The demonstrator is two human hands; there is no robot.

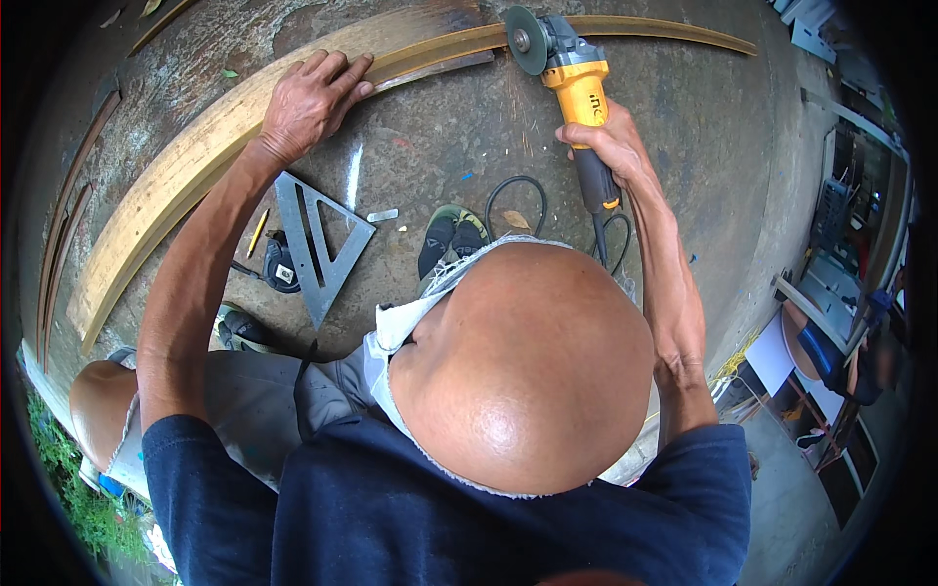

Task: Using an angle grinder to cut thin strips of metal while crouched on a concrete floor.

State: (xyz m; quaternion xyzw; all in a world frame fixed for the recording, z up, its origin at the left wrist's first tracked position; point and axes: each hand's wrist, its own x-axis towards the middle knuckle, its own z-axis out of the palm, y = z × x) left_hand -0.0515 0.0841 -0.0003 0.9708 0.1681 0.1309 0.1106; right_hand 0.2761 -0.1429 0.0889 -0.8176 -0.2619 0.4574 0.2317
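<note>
My right hand is closed around the body of a yellow and black angle grinder. Its thin disc stands on edge over a rusty metal bar; whether disc and metal touch, I cannot tell. The bar lies partly along a thick wooden plank and runs on past the plank's right end. My left hand presses over the bar's left end and the plank, fingers curled on the metal. From the grinder's rear end, a black cable loops across the concrete.
Below the plank lie a metal speed square, a black tape measure, a yellow pencil and a small whitish piece. My shoes are close by. Rusty strips lie far left. Another person is at the right among shelves.
</note>
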